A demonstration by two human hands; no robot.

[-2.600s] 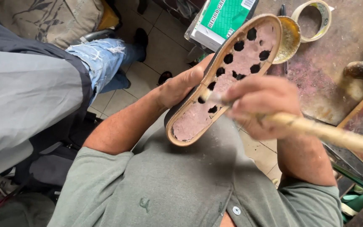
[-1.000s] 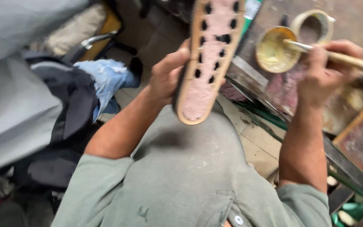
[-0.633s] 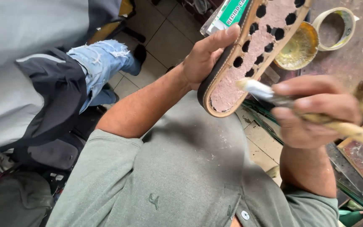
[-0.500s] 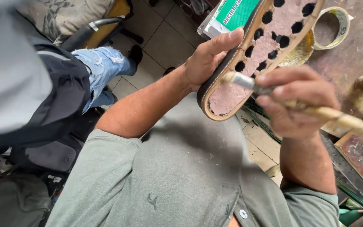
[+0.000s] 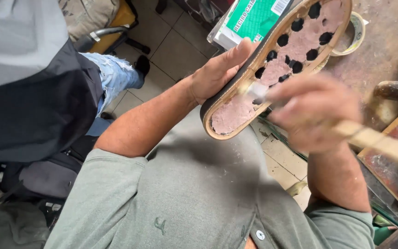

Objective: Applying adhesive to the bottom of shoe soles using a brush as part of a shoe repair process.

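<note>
The left hand (image 5: 217, 74) cups the black outer edge of a tan-rimmed shoe sole with a pinkish inner face and dark round holes (image 5: 272, 69), fingers wrapped along its rim and holding it tilted above the lap. The right hand (image 5: 314, 113), blurred, is clenched around a long pale wooden-handled brush (image 5: 374, 140) whose tip touches the sole's inner face near its heel end. At two o'clock from the sole, a roll of tape (image 5: 358, 32) lies on the stained table (image 5: 392, 55). A green box (image 5: 252, 18) sits at eleven o'clock.
</note>
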